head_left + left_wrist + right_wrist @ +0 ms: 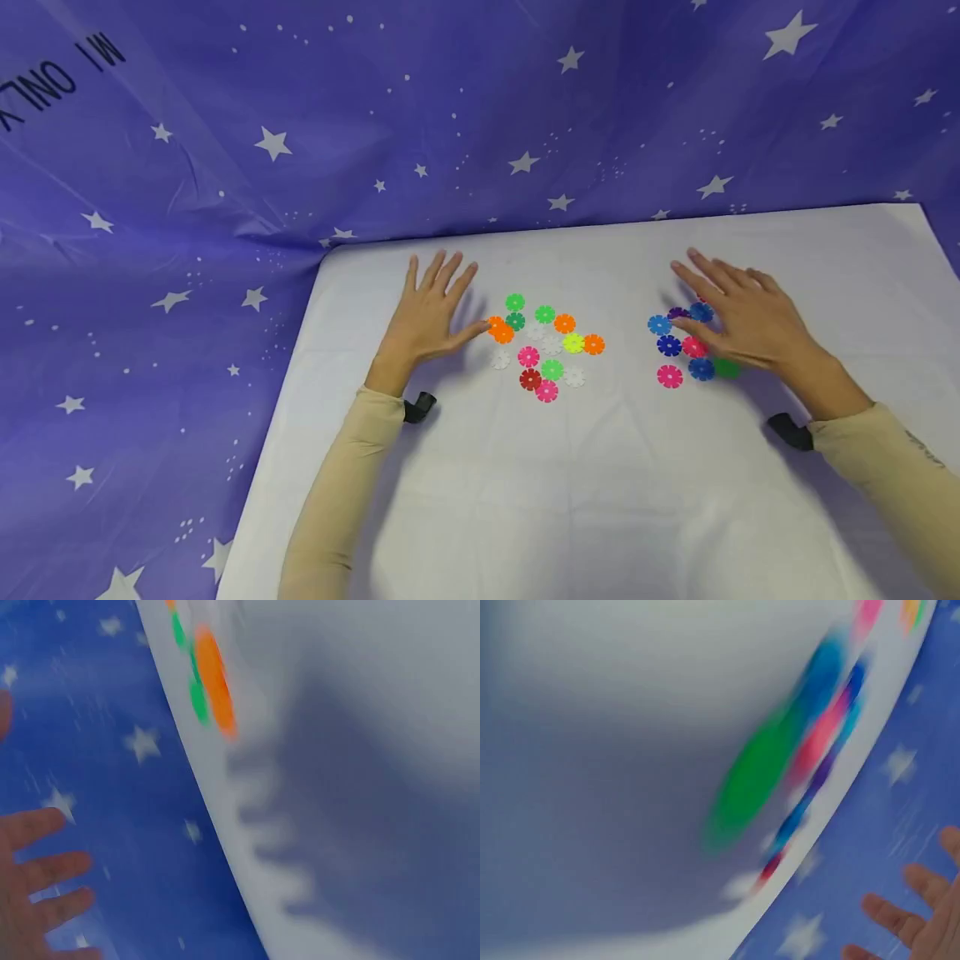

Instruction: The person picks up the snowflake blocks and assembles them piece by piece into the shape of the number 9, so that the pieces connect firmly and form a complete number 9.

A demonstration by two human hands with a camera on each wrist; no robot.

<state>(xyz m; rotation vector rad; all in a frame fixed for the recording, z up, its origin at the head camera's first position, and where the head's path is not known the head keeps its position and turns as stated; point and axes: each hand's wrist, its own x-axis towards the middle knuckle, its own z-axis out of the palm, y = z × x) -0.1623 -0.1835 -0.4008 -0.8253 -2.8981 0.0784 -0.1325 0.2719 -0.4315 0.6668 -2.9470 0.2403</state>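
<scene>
Small notched plastic discs lie flat in two groups on the white table. The left group mixes orange discs (pixel 503 334), green discs (pixel 552 370), white discs (pixel 574 377), pink and red ones, and a yellow disc (pixel 573 343). In the right group are blue discs (pixel 701 369), pink discs (pixel 670 377), a purple one and a green disc (pixel 750 776). My left hand (pixel 429 321) is spread left of the first group, its thumb beside the orange discs. Fingers spread, my right hand (pixel 753 321) hovers over the right group, partly covering it. Both hands hold nothing.
A white cloth covers the table (pixel 570 500). Behind it and to the left hangs a purple curtain (pixel 450 108) with white stars. Black wrist mounts (pixel 420 407) stick out from both sleeves, and the arms cast shadows on the cloth.
</scene>
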